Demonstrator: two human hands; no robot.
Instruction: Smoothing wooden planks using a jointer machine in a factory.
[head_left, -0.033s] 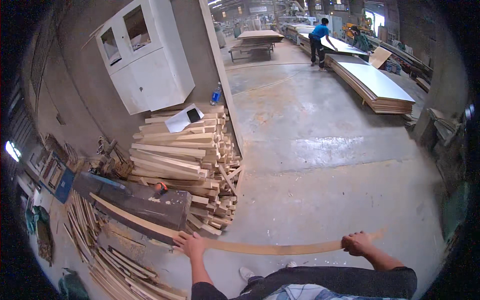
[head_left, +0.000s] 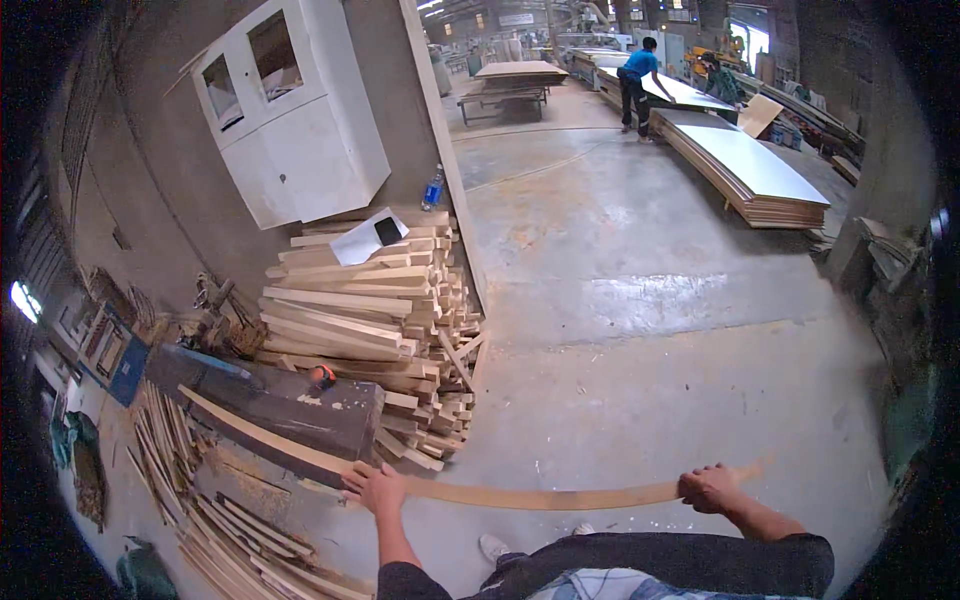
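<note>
A long, thin wooden strip [head_left: 540,499] runs across in front of me. Its far left part lies along the side of a dark machine bed [head_left: 310,405]; its right end sticks out past my right hand. My right hand [head_left: 710,490] is closed in a fist round the strip near that end. Close to the corner of the machine bed, my left hand [head_left: 376,490] grips the strip, fingers over its top and pointing left. The undersides of both grips are hidden.
Stacked wooden battens [head_left: 350,300] lie behind the machine bed, with paper, a dark flat object and a bottle [head_left: 432,188] on top. Loose strips [head_left: 240,540] cover the floor at lower left. A co-worker [head_left: 640,80] leans over panels; a panel stack [head_left: 750,165] stands far right.
Both hands have shifted very slightly to the left, still on the wooden strip. Little else differs.
</note>
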